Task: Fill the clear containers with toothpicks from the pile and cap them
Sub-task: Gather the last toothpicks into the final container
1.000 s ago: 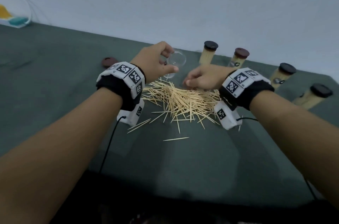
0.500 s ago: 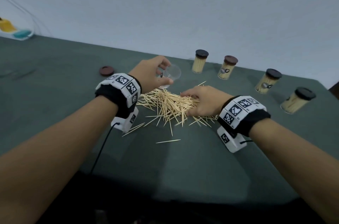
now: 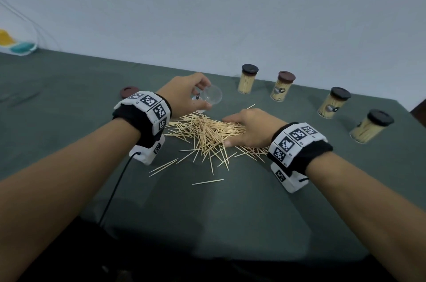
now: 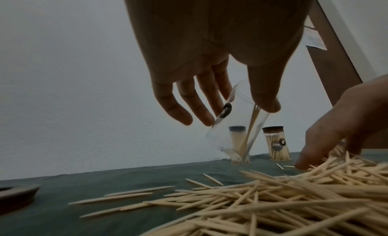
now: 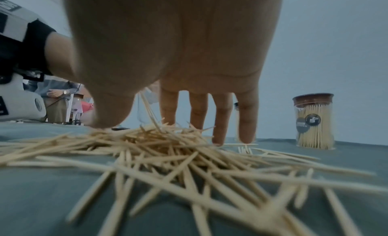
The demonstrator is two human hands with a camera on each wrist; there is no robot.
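My left hand grips a clear container, tilted just beyond the far left of the toothpick pile. In the left wrist view the thumb and fingers clasp the container, which has a few toothpicks standing in it and no cap. My right hand lies spread on the right part of the pile. In the right wrist view its fingers point straight down into the toothpicks. A loose brown cap lies on the cloth, left of the left hand.
Several filled, capped containers stand in a row at the back right. Stray toothpicks lie in front of the pile. The green tablecloth ends at the wall behind.
My right hand has drawn back from the container's mouth to the pile and spread out flat on the toothpicks. The left hand has kept hold of the tilted container.
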